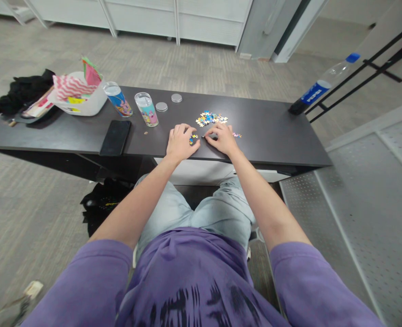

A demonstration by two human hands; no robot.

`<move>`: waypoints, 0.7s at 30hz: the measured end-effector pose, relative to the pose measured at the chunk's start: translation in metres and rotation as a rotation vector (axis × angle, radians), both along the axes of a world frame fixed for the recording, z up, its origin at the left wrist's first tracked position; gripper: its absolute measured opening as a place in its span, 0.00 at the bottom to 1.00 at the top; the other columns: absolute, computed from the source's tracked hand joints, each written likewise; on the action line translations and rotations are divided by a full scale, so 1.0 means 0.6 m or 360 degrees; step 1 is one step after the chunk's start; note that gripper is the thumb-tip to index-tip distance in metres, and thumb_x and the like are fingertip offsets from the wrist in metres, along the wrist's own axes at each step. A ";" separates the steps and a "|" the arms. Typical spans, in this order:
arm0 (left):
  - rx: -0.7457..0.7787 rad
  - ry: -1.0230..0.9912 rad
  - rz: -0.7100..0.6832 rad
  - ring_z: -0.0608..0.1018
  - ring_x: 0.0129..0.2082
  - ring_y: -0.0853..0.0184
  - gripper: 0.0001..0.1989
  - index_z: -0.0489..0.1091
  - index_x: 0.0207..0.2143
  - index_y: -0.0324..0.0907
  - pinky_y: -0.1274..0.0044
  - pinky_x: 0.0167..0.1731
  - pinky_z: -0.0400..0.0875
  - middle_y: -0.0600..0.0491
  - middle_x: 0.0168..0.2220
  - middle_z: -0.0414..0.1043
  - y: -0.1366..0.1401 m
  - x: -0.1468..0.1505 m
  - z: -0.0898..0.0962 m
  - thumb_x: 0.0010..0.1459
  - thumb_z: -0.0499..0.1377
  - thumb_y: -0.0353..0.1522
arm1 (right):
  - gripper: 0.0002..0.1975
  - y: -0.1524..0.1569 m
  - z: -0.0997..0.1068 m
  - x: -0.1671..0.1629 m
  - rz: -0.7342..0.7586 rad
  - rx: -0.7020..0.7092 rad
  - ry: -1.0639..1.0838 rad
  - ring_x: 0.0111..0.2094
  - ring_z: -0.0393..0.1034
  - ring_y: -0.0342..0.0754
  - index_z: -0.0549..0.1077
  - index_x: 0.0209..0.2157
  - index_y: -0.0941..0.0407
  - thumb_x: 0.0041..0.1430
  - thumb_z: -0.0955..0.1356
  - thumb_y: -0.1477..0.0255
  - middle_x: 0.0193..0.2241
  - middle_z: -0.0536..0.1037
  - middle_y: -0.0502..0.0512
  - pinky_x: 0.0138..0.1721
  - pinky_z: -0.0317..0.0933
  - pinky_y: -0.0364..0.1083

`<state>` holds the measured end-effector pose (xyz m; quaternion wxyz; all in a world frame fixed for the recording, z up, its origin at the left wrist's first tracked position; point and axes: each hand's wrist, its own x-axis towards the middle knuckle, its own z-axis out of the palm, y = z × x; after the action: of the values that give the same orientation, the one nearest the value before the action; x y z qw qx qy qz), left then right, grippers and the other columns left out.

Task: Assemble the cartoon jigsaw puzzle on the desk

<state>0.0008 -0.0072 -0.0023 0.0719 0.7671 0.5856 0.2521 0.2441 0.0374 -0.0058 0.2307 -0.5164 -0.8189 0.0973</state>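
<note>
My left hand point(181, 143) rests on the dark table point(265, 136), thumb and fingers apart and curved around a few small joined puzzle pieces point(191, 139) lying on the tabletop. Its fingers partly cover them. Just to the right, my right hand point(222, 138) pinches a small puzzle piece point(203, 136) between thumb and forefinger; only its edge shows. Behind both hands lies a loose pile of colourful puzzle pieces point(210, 118). Several more pieces point(237, 135) sit beside the outer edge of my right hand, partly hidden by it.
Left of my hands are a black phone point(115, 138), two printed clear jars point(146, 110) point(118, 99) and two metal lids point(161, 106) point(176, 97). A white basket point(81, 107) and black cloth point(23, 93) stand far left. A Pepsi bottle point(315, 93) stands at the right end.
</note>
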 end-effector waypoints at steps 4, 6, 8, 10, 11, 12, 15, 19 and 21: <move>-0.0010 0.0032 -0.0159 0.76 0.79 0.38 0.22 0.90 0.72 0.53 0.46 0.80 0.71 0.38 0.77 0.80 0.000 -0.004 0.000 0.81 0.67 0.37 | 0.17 0.005 -0.004 0.003 -0.0236 0.0039 0.0098 0.66 0.82 0.68 0.92 0.58 0.48 0.79 0.71 0.73 0.59 0.90 0.63 0.74 0.64 0.67; -0.0025 0.0052 -0.0267 0.74 0.80 0.38 0.23 0.91 0.72 0.56 0.45 0.80 0.70 0.40 0.80 0.79 0.001 -0.005 0.000 0.82 0.66 0.37 | 0.20 0.010 -0.008 0.003 -0.0463 0.0054 0.0146 0.68 0.81 0.70 0.91 0.59 0.48 0.78 0.68 0.75 0.60 0.90 0.65 0.74 0.65 0.68; -0.0042 0.0074 -0.0333 0.73 0.82 0.38 0.22 0.92 0.71 0.57 0.44 0.80 0.69 0.42 0.82 0.77 0.002 -0.006 0.000 0.83 0.66 0.37 | 0.21 0.013 -0.012 0.003 -0.0631 0.0049 0.0175 0.70 0.80 0.72 0.90 0.60 0.49 0.78 0.68 0.76 0.62 0.89 0.68 0.74 0.65 0.70; -0.0043 0.0079 -0.0324 0.73 0.83 0.38 0.21 0.94 0.69 0.55 0.44 0.81 0.69 0.42 0.82 0.78 0.002 -0.006 0.001 0.83 0.66 0.37 | 0.21 0.014 -0.014 0.001 -0.0708 0.0024 0.0174 0.70 0.79 0.74 0.91 0.62 0.50 0.78 0.69 0.75 0.63 0.88 0.70 0.75 0.64 0.73; -0.0037 0.0073 -0.0298 0.74 0.82 0.38 0.20 0.94 0.67 0.54 0.44 0.81 0.69 0.41 0.81 0.79 0.002 -0.006 0.000 0.82 0.67 0.37 | 0.20 0.013 -0.014 -0.001 -0.0715 0.0011 0.0163 0.71 0.78 0.75 0.91 0.62 0.50 0.78 0.71 0.74 0.64 0.87 0.71 0.75 0.64 0.74; -0.0027 0.0062 -0.0265 0.75 0.81 0.39 0.18 0.95 0.64 0.52 0.44 0.81 0.69 0.41 0.79 0.81 0.002 -0.005 0.000 0.82 0.67 0.37 | 0.18 0.012 -0.014 -0.002 -0.0706 0.0002 0.0148 0.71 0.78 0.77 0.92 0.62 0.51 0.79 0.72 0.72 0.65 0.87 0.73 0.75 0.63 0.75; 0.0010 0.0019 -0.0149 0.78 0.77 0.39 0.15 0.95 0.56 0.51 0.43 0.80 0.69 0.40 0.73 0.86 0.000 -0.002 0.000 0.81 0.66 0.36 | 0.14 0.009 -0.011 -0.004 -0.0664 -0.0014 0.0088 0.71 0.75 0.79 0.92 0.60 0.52 0.82 0.75 0.67 0.67 0.85 0.75 0.75 0.61 0.76; 0.0040 -0.0026 -0.0051 0.80 0.75 0.38 0.11 0.91 0.54 0.51 0.42 0.79 0.70 0.40 0.70 0.87 -0.001 0.001 0.000 0.79 0.67 0.36 | 0.11 0.007 -0.005 -0.004 -0.0622 -0.0071 0.0016 0.73 0.76 0.76 0.91 0.57 0.51 0.83 0.74 0.67 0.68 0.85 0.73 0.75 0.62 0.73; 0.0048 -0.0040 -0.0006 0.80 0.74 0.38 0.11 0.88 0.57 0.51 0.44 0.78 0.71 0.40 0.70 0.86 -0.002 0.003 0.001 0.78 0.68 0.36 | 0.10 0.007 -0.003 -0.003 -0.0560 -0.0072 0.0048 0.71 0.78 0.74 0.90 0.56 0.50 0.83 0.74 0.68 0.67 0.87 0.71 0.74 0.64 0.71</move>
<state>0.0023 -0.0081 -0.0020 0.0682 0.7659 0.5794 0.2703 0.2423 0.0416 -0.0074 0.2446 -0.6554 -0.7099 0.0816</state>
